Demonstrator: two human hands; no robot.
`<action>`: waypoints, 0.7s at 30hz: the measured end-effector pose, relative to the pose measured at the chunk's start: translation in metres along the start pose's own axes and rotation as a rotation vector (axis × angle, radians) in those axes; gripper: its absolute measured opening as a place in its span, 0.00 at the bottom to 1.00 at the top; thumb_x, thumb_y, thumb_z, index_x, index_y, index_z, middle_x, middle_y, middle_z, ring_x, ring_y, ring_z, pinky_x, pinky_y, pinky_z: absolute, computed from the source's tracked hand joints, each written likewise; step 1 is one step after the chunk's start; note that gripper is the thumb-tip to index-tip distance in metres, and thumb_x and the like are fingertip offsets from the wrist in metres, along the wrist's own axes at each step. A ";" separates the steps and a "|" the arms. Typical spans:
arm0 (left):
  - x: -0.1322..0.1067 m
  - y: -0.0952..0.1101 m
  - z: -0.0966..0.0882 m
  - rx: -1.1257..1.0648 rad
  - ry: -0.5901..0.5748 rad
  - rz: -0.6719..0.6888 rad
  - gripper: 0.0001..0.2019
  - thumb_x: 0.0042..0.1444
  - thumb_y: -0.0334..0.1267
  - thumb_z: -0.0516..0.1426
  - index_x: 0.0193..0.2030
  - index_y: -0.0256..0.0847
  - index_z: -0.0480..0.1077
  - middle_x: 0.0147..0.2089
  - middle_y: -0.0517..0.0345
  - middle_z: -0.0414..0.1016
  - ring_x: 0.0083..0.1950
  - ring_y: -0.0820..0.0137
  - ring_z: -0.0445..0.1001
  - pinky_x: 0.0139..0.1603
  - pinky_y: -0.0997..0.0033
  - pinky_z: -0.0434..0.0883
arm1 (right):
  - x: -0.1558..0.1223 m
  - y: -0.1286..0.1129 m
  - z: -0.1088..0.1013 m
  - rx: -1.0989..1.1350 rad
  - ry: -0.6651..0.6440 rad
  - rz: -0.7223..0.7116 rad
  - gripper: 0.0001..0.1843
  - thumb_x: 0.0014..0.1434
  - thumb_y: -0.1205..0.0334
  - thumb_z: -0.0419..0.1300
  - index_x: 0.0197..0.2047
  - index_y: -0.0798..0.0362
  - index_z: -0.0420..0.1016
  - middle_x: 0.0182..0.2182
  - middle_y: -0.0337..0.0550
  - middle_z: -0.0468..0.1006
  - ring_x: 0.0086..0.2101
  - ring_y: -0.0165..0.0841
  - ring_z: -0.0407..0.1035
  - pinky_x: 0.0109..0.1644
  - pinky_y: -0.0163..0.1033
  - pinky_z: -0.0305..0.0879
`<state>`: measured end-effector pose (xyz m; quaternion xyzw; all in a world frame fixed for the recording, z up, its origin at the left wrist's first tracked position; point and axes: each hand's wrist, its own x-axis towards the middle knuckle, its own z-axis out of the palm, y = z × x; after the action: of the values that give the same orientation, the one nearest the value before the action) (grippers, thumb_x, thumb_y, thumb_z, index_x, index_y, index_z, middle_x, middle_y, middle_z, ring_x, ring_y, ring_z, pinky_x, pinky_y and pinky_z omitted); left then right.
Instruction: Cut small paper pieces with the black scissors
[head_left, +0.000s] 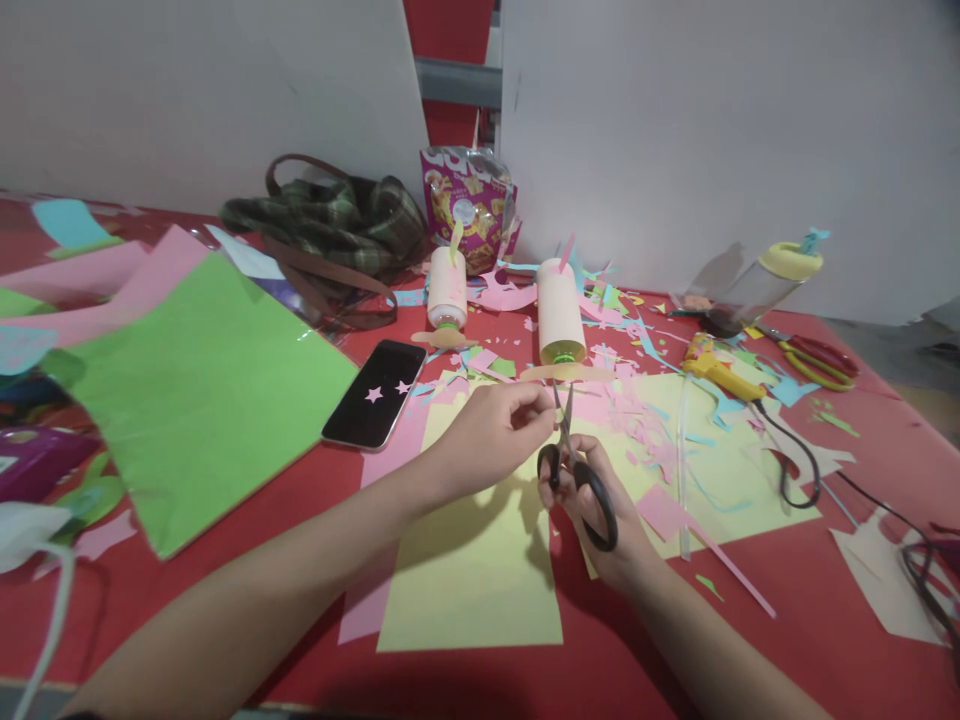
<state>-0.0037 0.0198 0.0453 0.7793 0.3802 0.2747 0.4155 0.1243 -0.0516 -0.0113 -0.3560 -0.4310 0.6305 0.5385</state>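
Note:
My right hand (600,525) is closed through the black handles of a pair of scissors (574,470), blades pointing up and away. My left hand (491,430) is pinched shut beside the blades, holding a small scrap of paper I can hardly make out. Both hands hover over yellow paper sheets (480,570) on the red table (300,480). Just beyond stand two paper-wrapped bottles, one at centre (559,315) and one further left (447,288), each with paper strips attached.
A black phone (375,392) lies left of my hands, beside a large green sheet (202,390) and pink sheets. A yellow glue gun (720,375) with a cord, red scissors (814,355), a tipped bottle (765,280), a snack bag (465,205), a plaid bag (330,225) and several scraps surround them.

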 end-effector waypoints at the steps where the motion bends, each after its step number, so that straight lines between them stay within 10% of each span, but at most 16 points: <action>1: 0.000 0.000 -0.001 0.019 -0.006 0.000 0.08 0.50 0.32 0.46 0.24 0.36 0.63 0.25 0.62 0.64 0.27 0.77 0.61 0.27 0.78 0.59 | 0.000 0.000 0.000 0.003 0.000 0.003 0.16 0.48 0.49 0.55 0.36 0.47 0.55 0.30 0.39 0.62 0.27 0.29 0.57 0.30 0.36 0.53; 21: 0.002 0.000 -0.020 0.162 -0.108 0.044 0.07 0.47 0.32 0.46 0.21 0.37 0.60 0.19 0.66 0.59 0.22 0.78 0.57 0.23 0.78 0.53 | 0.000 0.001 0.001 0.007 -0.054 0.052 0.16 0.48 0.50 0.55 0.35 0.47 0.54 0.29 0.39 0.62 0.23 0.27 0.55 0.27 0.35 0.50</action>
<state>-0.0169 0.0304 0.0553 0.8321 0.3610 0.2096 0.3651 0.1232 -0.0517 -0.0119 -0.3480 -0.4335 0.6554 0.5113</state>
